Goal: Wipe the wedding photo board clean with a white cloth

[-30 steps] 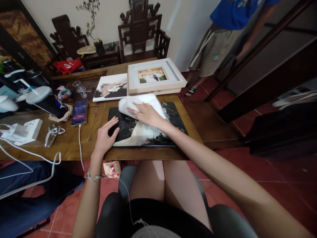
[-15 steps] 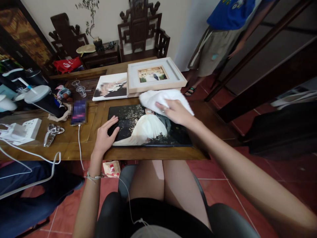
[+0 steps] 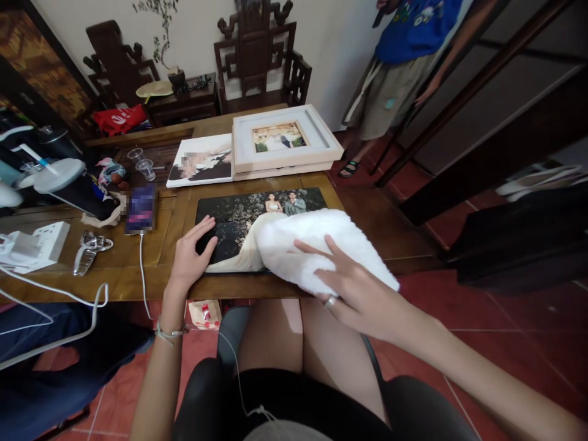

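Note:
A dark wedding photo panel (image 3: pixel 232 217) lies flat at the front edge of the wooden table (image 3: pixel 174 278). My left hand (image 3: pixel 193 251) rests on its left edge, thumb and fingers apart. Over the panel's lower right part spreads a white fluffy cloth (image 3: pixel 312 236), which hides that corner and hangs past the table edge. My right hand (image 3: pixel 349 282), with a ring on one finger, presses on the cloth and grips a fold of it. The couple in the picture shows above the cloth.
Behind the panel are a white-edged photo canvas (image 3: pixel 197 162) and a pale framed picture (image 3: pixel 285 138). To the left lie a phone (image 3: pixel 141 208) on a cable, a clear hair claw (image 3: pixel 90 251), a power strip (image 3: pixel 48 242) and a lidded tumbler (image 3: pixel 68 184). A person (image 3: pixel 395 73) stands beyond the table.
My right hand has drawn the white cloth from the panel's upper right down toward me, uncovering the couple and covering the lower right. My left hand stays on the left edge.

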{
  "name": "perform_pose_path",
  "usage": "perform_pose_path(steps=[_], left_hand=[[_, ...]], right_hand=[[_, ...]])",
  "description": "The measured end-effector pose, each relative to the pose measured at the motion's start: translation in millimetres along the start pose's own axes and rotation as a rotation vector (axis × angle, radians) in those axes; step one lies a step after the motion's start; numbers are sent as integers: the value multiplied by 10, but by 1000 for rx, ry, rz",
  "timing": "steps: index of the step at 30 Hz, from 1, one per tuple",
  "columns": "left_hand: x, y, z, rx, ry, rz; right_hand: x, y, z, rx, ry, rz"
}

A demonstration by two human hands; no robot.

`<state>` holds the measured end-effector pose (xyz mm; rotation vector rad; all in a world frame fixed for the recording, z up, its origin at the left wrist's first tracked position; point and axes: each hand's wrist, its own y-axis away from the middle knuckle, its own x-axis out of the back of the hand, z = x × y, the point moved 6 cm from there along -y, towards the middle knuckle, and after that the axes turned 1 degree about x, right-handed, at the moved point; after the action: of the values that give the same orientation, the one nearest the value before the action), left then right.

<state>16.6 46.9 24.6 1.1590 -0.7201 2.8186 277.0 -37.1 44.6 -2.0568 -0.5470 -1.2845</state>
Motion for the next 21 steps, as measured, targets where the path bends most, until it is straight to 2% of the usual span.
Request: perform_pose_path(steps=[2,7,10,13,18,21], left_hand=[[1,2,0,2,4,1],[10,11,17,10,16,-4],[17,11,21,21,25,-2],[16,8,16,25,30,-2],[4,7,-1,25,31,-4],[1,6,-2,25,23,-8]], right_hand=[[-24,-232,177,-25,-1,-23],[-65,-877,877,-204,96,-19],[-91,-1009,1018,-252,155,11],[-147,-835,780,-220,178,3],[-143,-202,-43,-35,55,2],[-99,-7,-306,42,-49,-40]])
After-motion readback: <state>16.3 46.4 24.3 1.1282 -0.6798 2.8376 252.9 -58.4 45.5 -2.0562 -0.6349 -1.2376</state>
